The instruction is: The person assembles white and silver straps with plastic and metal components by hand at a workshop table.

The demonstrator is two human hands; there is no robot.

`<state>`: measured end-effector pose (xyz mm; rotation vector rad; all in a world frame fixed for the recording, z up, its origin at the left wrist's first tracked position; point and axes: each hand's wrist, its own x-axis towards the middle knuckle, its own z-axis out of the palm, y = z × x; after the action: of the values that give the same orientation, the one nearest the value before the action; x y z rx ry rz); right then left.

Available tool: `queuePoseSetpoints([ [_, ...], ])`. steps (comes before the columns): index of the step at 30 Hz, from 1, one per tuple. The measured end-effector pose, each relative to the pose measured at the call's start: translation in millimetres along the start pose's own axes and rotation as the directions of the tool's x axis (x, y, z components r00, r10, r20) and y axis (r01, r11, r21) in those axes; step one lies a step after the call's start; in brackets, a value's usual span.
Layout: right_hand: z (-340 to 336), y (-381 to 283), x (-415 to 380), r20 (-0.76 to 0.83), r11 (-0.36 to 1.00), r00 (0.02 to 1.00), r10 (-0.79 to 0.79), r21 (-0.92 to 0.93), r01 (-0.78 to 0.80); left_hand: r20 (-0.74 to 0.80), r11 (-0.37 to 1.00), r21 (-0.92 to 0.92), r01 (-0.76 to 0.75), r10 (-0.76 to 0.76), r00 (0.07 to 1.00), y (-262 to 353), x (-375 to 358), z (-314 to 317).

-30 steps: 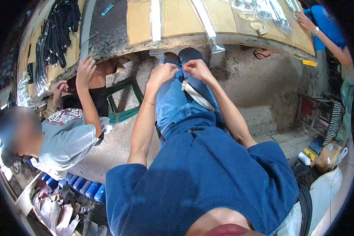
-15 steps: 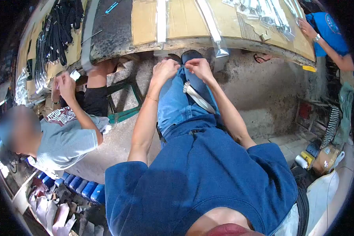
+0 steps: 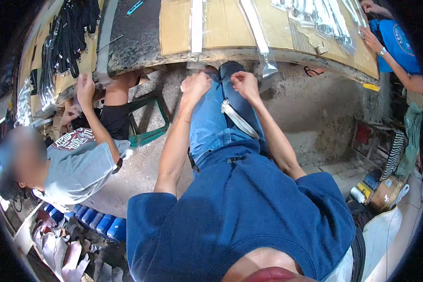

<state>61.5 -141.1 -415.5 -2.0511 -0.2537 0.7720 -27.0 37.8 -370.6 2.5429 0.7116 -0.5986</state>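
Note:
Both my hands hover over my lap at the table's near edge, a small gap between them. My left hand (image 3: 197, 89) is closed, its fingers curled above my left thigh. My right hand (image 3: 245, 86) is pinched, thumb against fingers, over the other leg. Whatever the fingers hold, if anything, is too small or hidden to make out. A bundle of thin white strands (image 3: 239, 121) lies across my lap below my right hand. Closest on the table are two white straps in clear plastic sleeves, the left strap (image 3: 197, 33) and the right strap (image 3: 255, 29), whose sleeve end hangs over the edge.
Cardboard (image 3: 225, 28) covers part of the table. Black straps (image 3: 70, 40) lie at left, packed clear sleeves (image 3: 322, 21) at right. A co-worker in grey (image 3: 82, 164) sits left, near a green stool frame (image 3: 148, 136). Another person's blue sleeve (image 3: 394, 44) shows at right.
My hands have moved slightly apart and a little lower. The left co-worker's hands have separated, one raised, one lower. A second hand now shows by the person at right.

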Motion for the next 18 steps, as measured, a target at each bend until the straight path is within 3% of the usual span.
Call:
queuePoseSetpoints([
  [1,-6.5,-6.7,-2.5,0.086,0.987,0.993,0.087,0.125,-0.097,-0.006,1.000,0.000,0.003,-0.003,1.000,-3.7,-4.5,-4.9],
  [2,-8.4,-13.2,-7.9,0.087,0.988,0.993,0.080,0.126,-0.091,-0.007,0.994,-0.111,-0.022,0.022,1.000,-8.2,-12.0,-8.7],
  [4,-15.2,-42.1,-34.2,0.040,0.957,0.977,-0.209,0.215,0.196,-0.008,0.974,-0.221,-0.048,0.048,0.999,-7.5,-31.2,-20.0],
  [6,-8.4,-70.1,-46.3,0.054,0.908,0.961,-0.270,0.346,0.235,0.059,0.892,-0.450,-0.045,0.081,0.995,0.7,-50.7,-41.8],
  [7,-3.2,-78.4,-48.2,0.042,0.889,0.961,-0.273,0.393,0.236,0.051,0.892,-0.450,-0.046,0.077,0.996,3.0,-59.0,-46.8],
  [9,0.8,-96.4,-49.3,0.030,0.895,0.952,-0.304,0.352,0.274,-0.085,0.776,-0.620,-0.114,0.077,0.993,6.5,-72.6,-55.8],
  [12,7.9,-121.3,-48.4,-0.027,0.864,0.919,-0.393,0.332,0.379,-0.073,0.720,-0.692,-0.047,-0.004,0.997,4.4,-83.4,-72.3],
  [13,9.3,-130.3,-45.4,-0.089,0.838,0.904,-0.417,0.347,0.421,-0.229,0.770,-0.608,-0.193,0.063,0.971,0.2,-86.3,-74.9],
  [14,10.4,-139.9,-41.7,-0.152,0.810,0.886,-0.439,0.359,0.463,-0.246,0.771,-0.604,-0.202,0.061,0.967,-3.6,-87.1,-82.3],
  [16,14.5,-163.4,-32.3,-0.159,0.788,0.891,-0.425,0.420,0.451,-0.278,0.866,-0.501,0.004,-0.165,0.946,3.8,-95.4,-119.3],
  [17,18.1,-177.3,-26.4,-0.158,0.806,0.900,-0.406,0.403,0.434,-0.356,0.903,-0.428,0.034,-0.203,0.912,5.8,-90.8,-133.2],
  [18,21.9,-189.1,-19.1,-0.156,0.823,0.909,-0.387,0.386,0.417,-0.440,0.972,-0.228,0.052,-0.151,0.885,2.0,-81.2,-142.9],
])
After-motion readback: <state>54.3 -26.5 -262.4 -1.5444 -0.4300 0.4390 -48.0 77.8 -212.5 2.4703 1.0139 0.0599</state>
